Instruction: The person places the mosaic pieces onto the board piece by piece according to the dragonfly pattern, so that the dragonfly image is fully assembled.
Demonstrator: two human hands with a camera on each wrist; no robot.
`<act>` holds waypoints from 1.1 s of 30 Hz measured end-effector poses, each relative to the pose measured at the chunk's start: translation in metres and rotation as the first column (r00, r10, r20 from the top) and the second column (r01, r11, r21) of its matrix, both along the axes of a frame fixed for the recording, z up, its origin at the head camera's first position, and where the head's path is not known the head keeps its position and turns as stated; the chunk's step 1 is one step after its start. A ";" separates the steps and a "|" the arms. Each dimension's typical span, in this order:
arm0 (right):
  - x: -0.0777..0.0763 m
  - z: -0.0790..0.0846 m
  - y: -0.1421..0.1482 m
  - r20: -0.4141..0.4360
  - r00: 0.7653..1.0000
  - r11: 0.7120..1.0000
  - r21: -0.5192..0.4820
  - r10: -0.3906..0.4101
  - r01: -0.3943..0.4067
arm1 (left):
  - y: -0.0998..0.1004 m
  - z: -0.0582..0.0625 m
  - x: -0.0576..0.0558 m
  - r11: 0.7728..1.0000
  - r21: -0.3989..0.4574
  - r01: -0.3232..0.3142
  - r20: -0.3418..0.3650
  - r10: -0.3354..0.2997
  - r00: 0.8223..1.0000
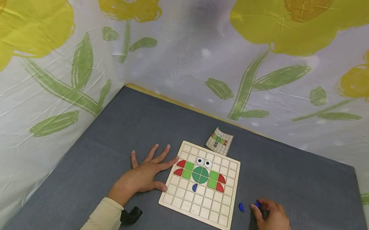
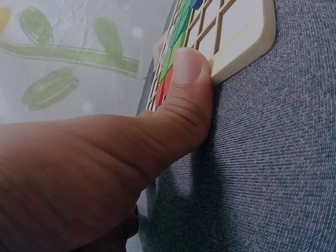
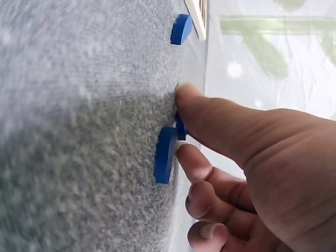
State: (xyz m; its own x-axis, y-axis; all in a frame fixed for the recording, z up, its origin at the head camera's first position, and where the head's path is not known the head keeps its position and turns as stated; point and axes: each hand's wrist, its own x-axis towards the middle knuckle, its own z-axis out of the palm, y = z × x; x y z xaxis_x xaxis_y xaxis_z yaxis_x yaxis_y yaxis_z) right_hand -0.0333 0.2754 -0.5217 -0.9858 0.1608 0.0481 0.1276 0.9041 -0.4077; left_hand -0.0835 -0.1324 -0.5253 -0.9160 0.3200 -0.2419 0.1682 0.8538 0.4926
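A square wooden grid board (image 1: 203, 212) lies on the dark cloth. It carries red quarter-round, light green square and dark green quarter-round pieces, two eye pieces and one blue half-round piece (image 1: 194, 187). My left hand (image 1: 143, 175) is spread at the board's left edge, its thumb (image 2: 186, 100) and index finger touching that edge. To the right of the board, my right hand (image 1: 276, 226) pinches a blue half-round piece (image 3: 181, 127) between thumb and index finger, low over the cloth. Another blue piece (image 3: 165, 156) lies close beside those fingertips. A further blue piece (image 1: 241, 207) lies nearer the board.
Behind the board, a small pattern card (image 1: 220, 142) shows a similar coloured figure on a grid. Flower-printed sheets (image 1: 196, 43) hang along the back and sides of the table (image 1: 315, 185). Black wrist mounts (image 1: 131, 216) sit by both wrists.
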 end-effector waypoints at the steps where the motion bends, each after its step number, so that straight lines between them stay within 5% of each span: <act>1: 0.000 0.000 -0.001 0.002 1.000 1.000 0.001 -0.007 0.007 | 0.000 0.000 0.000 1.000 0.002 0.000 -0.001 0.000 1.000; 19: -0.002 0.004 -0.004 -0.015 0.999 0.999 -0.009 -0.035 0.035 | 0.000 -0.001 0.001 1.000 -0.001 -0.001 0.011 0.001 1.000; 33: -0.006 0.010 -0.042 -0.171 0.984 0.998 -0.042 0.049 -0.057 | 0.000 -0.001 0.000 1.000 0.002 -0.001 0.007 0.001 1.000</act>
State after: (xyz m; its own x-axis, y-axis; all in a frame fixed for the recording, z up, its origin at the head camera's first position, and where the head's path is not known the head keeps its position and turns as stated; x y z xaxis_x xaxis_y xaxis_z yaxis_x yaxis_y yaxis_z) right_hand -0.0396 0.2337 -0.5120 -0.9712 0.1145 0.2091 0.0055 0.8875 -0.4607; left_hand -0.0834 -0.1323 -0.5260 -0.9148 0.3194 -0.2473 0.1638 0.8530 0.4955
